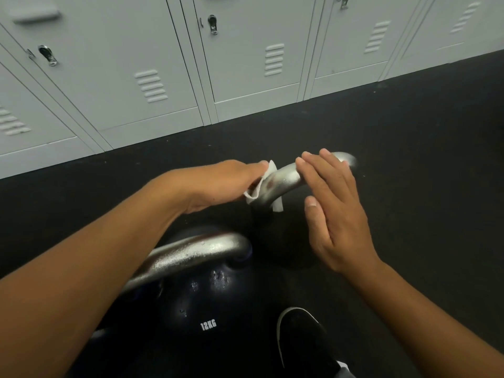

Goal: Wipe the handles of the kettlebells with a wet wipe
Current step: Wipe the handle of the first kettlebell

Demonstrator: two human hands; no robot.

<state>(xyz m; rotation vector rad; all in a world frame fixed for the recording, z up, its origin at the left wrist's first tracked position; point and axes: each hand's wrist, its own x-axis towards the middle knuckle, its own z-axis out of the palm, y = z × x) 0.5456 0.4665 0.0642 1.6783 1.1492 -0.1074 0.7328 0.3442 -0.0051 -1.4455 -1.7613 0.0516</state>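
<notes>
While the left hand (218,184) pinches the wet wipe (261,186) around the far kettlebell's steel handle (286,178), the right hand (335,211), fingers straight, rests on top, likely steadying it. The 12KG kettlebell (207,304) stands nearer, droplets on its handle (191,257).

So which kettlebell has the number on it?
The near kettlebell, closest to the camera, reads 12KG in white. The far kettlebell, being wiped, shows no number.

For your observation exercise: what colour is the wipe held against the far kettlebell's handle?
White; the wet wipe shows best in the head view.
</notes>
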